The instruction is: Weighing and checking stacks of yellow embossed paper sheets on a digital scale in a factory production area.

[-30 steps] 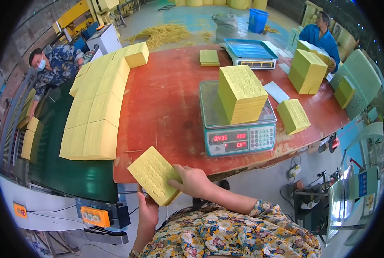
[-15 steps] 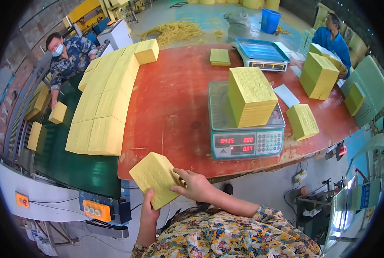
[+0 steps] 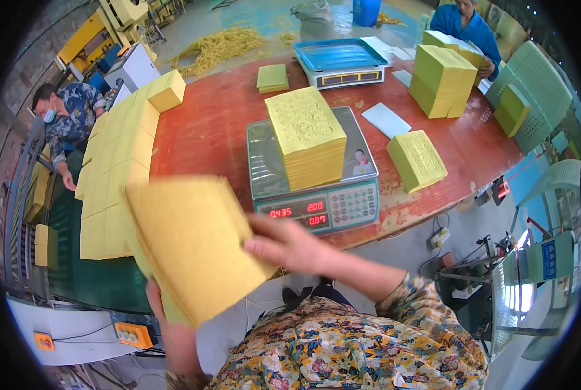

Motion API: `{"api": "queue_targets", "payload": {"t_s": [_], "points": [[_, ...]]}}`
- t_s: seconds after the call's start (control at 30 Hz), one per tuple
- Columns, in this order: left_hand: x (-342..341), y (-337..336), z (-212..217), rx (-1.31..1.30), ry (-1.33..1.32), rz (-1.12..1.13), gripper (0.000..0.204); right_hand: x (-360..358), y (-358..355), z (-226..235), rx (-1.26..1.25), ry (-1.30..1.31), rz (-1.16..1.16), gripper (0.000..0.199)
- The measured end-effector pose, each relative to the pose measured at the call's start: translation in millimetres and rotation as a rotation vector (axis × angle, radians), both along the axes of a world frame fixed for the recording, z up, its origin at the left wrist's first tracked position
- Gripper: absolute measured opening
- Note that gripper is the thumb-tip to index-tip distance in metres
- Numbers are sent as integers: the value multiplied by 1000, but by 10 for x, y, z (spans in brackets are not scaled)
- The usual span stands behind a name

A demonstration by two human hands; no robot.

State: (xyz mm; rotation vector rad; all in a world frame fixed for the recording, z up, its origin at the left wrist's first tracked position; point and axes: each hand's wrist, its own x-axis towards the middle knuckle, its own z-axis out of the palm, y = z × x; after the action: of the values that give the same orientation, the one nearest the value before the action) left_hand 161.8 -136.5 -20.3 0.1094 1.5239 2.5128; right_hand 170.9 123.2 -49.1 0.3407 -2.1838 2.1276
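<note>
In front of me, off the table's near edge, I hold up a stack of yellow paper (image 3: 199,250), blurred by motion, its broad plain face toward me. My left hand (image 3: 162,312) grips its lower left edge; most of those fingers are behind the paper. On the right edge my right hand (image 3: 287,244) is closed, its thumb on the near face and its other fingers partly hidden. Just beyond that hand, a taller stack of embossed yellow paper (image 3: 310,143) sits on a digital scale (image 3: 261,162) with lit red digits.
Rows of yellow paper stacks (image 3: 118,175) line the red table's (image 3: 206,110) left side, beside a green conveyor belt (image 3: 69,279). More stacks (image 3: 417,162) lie right of the scale. A second scale (image 3: 342,58) stands behind. Co-workers (image 3: 69,117) (image 3: 469,29) are at far left and far right.
The stack in my hands has come up closer to me and turned, from its embossed face to a plain one. My view has shifted right. The left co-worker's hand no longer holds a yellow block.
</note>
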Motion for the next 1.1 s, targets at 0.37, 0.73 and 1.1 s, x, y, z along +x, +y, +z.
{"api": "queue_targets", "payload": {"t_s": [0.37, 0.73, 1.1], "points": [[-1611, 2224, 1019, -327, -22, -660, 69, -1046, 2028, 631, -300, -197, -302, 37], [-1665, 2413, 846, -455, -24, -541, 80, -1133, 2135, 393, -256, -263, -264, 32], [-1659, 2424, 836, -510, -17, -483, 83, -1203, 2162, 317, -184, -236, -260, 33]]}}
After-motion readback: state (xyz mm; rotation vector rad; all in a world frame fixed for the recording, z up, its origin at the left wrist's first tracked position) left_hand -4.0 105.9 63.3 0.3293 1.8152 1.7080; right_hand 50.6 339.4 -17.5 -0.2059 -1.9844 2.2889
